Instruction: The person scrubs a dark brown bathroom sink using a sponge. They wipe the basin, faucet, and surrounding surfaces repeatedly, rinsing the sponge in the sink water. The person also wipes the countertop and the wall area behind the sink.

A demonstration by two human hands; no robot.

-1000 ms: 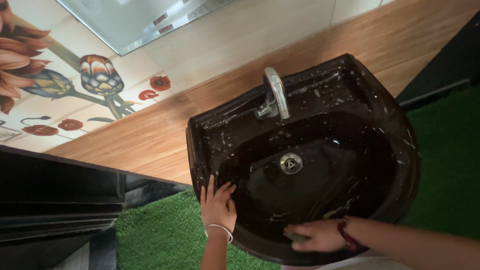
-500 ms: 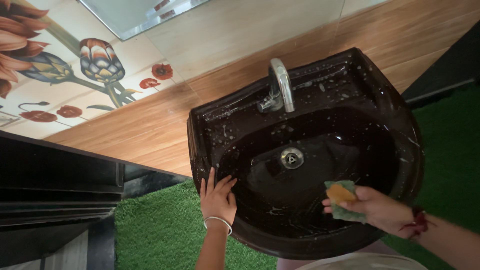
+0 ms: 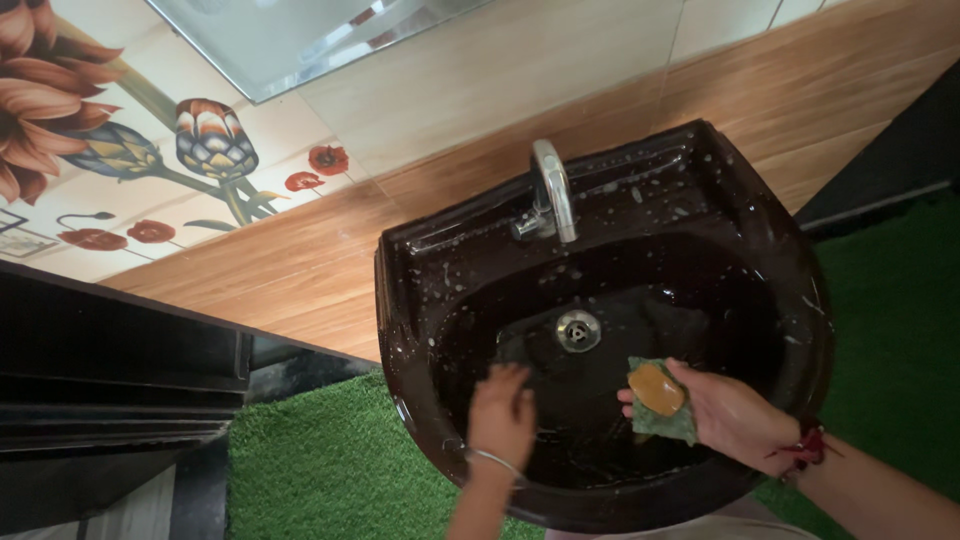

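Fingers: the right hand (image 3: 735,412), lower right of the frame, is curling round a green scrub pad (image 3: 665,408) with an orange piece (image 3: 656,389) lying on it; the left hand (image 3: 500,418) is blurring, fingers loosely bent, gripping nothing
Pad: sitting over the basin's lower right, below the drain (image 3: 578,329)
Left hand: reaching into the bowl at lower centre
Sink (image 3: 800,290): dark and glossy, showing pale soap flecks round the rim and the chrome tap (image 3: 551,190)
Progress: lathering seems well along; flecks are waiting for a rinse, no water is running
Around: green turf mat (image 3: 330,470) lower left, flowered tiles (image 3: 150,150) upper left
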